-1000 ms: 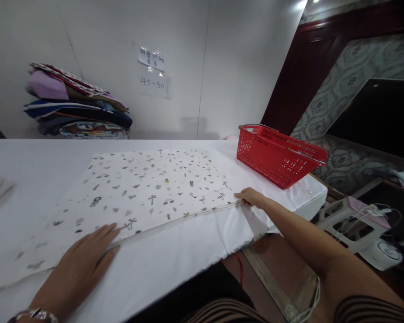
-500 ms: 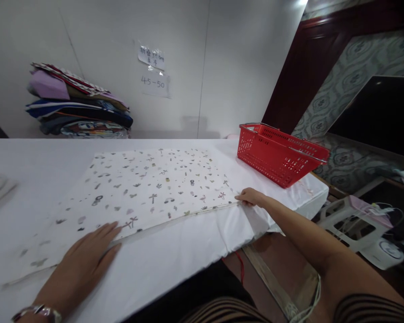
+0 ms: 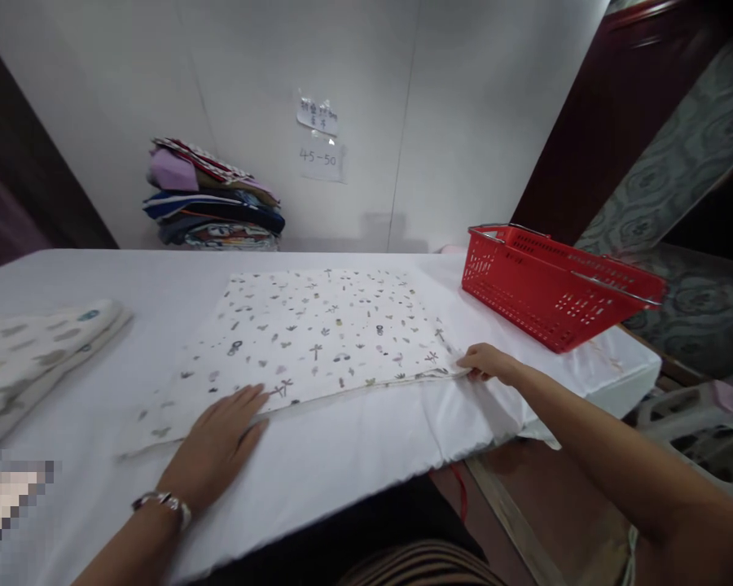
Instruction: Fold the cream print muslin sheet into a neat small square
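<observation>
A white cloth (image 3: pixel 318 334) printed with small palm trees, leaves and other motifs lies flat on the table. My left hand (image 3: pixel 223 435), with a bracelet at the wrist, rests on the cloth's near edge, its fingers stretched out flat and the thumb apart. At the near right corner, my right hand (image 3: pixel 485 362) pinches the cloth's edge between thumb and fingers. Several layers show along that near edge, slightly parted close to the right hand.
A red shopping basket (image 3: pixel 555 285) stands on the white-covered table (image 3: pixel 342 464) at the right. Folded spotted fabric (image 3: pixel 42 350) lies at the left. Against the wall is a stack of folded textiles (image 3: pixel 217 199). A white plastic stool (image 3: pixel 702 423) stands beyond the table's right end.
The view has swung left, bringing more of the spotted fabric into sight. Both hands keep their places on the cloth; its layers near the right hand look slightly more parted.
</observation>
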The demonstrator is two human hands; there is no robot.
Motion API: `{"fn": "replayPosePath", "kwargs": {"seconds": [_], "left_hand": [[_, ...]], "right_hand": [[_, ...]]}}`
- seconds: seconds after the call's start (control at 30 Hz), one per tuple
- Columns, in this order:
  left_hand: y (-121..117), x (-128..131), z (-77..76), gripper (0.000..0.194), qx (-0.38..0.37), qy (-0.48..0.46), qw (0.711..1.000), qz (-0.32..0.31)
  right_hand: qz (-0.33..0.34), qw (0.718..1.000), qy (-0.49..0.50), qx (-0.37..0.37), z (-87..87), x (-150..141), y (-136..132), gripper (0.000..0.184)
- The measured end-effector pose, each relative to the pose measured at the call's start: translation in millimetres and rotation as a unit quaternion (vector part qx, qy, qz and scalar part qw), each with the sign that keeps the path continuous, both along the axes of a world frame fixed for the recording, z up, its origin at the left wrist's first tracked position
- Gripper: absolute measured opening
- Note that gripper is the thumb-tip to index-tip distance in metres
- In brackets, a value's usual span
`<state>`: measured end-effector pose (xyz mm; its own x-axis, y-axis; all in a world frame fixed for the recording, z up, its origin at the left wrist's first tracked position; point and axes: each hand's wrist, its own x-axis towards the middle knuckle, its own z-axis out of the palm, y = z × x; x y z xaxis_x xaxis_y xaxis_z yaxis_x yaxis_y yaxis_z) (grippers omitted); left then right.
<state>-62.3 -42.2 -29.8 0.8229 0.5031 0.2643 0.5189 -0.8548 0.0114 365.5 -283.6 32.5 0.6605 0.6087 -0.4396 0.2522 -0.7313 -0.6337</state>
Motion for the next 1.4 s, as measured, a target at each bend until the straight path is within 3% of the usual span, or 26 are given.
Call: {"fn": "replayPosePath", "kwargs": {"seconds": [0.13,0.4,0.53,0.63,0.73,0.8,0.87,0.97,1.07,1.23,1.33,1.4], "left_hand": [[-1,0,0.7,0.049,0.005,-0.006,1.0,-0.004],[-1,-4,3.3,0.048,-0.014,-0.015,1.0,0.009],[-6,-7,6.3,0.047,-0.037,-0.036,0.998,0.028],[-4,-8,9.8,0.044,-0.061,-0.048,0.996,0.044],[8,-5,15.5,0.044,-0.079,-0.047,0.992,0.087],[19,-2,19.2,0.047,-0.072,-0.041,0.991,0.109],[29,2,20.9,0.051,-0.056,-0.017,0.991,0.12],[38,6,17.9,0.058,-0.06,0.046,0.985,0.152],[38,5,12.9,0.06,-0.088,0.076,0.979,0.167],[34,1,15.4,0.06,-0.133,0.068,0.974,0.172],[39,-1,21.4,0.057,-0.177,0.052,0.967,0.178],[46,-1,27.1,0.055,-0.188,0.028,0.964,0.186]], "right_hand": [[-0.037,0.997,0.013,0.059,-3.4,9,-7,0.017],[-0.024,1.0,-0.016,-0.003,-20.1,5,-12,0.012],[0.025,0.993,-0.109,-0.037,-26.9,7,-18,0.012],[0.092,0.959,-0.265,-0.043,-26.5,7,-18,0.013],[0.156,0.923,-0.349,0.045,-18.1,-5,-3,0.029],[0.195,0.912,-0.342,0.115,-13.2,-16,15,0.044],[0.246,0.905,-0.318,0.137,-13.8,-21,32,0.055],[0.279,0.909,-0.302,0.07,-28.0,-13,48,0.066],[0.259,0.912,-0.319,0.002,-50.1,6,49,0.07],[0.255,0.897,-0.361,0.006,-78.0,24,42,0.067],[0.258,0.885,-0.388,0.005,-85.4,32,41,0.064],[0.283,0.861,-0.422,0.027,-84.3,37,47,0.057]]}}
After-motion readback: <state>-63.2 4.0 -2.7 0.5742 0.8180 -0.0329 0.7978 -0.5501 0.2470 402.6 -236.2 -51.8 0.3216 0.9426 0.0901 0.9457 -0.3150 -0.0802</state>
